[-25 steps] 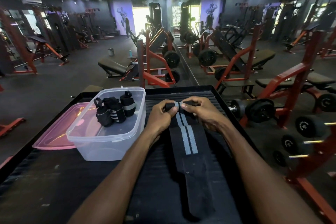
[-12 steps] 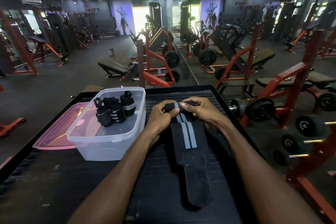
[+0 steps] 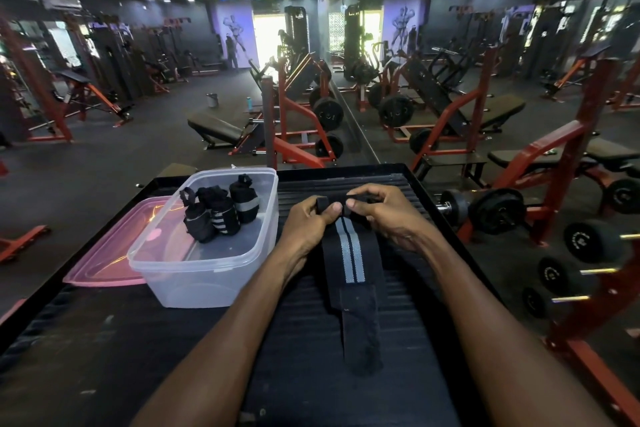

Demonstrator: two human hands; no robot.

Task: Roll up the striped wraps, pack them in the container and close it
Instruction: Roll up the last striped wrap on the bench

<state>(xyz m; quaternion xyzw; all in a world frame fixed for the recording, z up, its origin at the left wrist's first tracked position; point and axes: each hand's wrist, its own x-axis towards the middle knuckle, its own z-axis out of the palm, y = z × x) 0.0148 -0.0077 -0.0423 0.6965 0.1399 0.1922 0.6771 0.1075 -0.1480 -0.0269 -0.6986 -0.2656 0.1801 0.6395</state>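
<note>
Both hands pinch the far end of the striped wrap [image 3: 349,255]: the left hand [image 3: 308,222] and the right hand [image 3: 382,215] each curl thumb and fingers round the small roll begun there, thumbs nearly touching. The rest lies flat down the middle of the bench [image 3: 104,340], its plain tail toward the near edge. The fabric looks soft, light and limp, so the roll probably needs steady grip at both ends. Three rolled wraps [image 3: 220,215] sit in the clear container [image 3: 207,277] near the far left corner, on its pink lid [image 3: 104,263].
</note>
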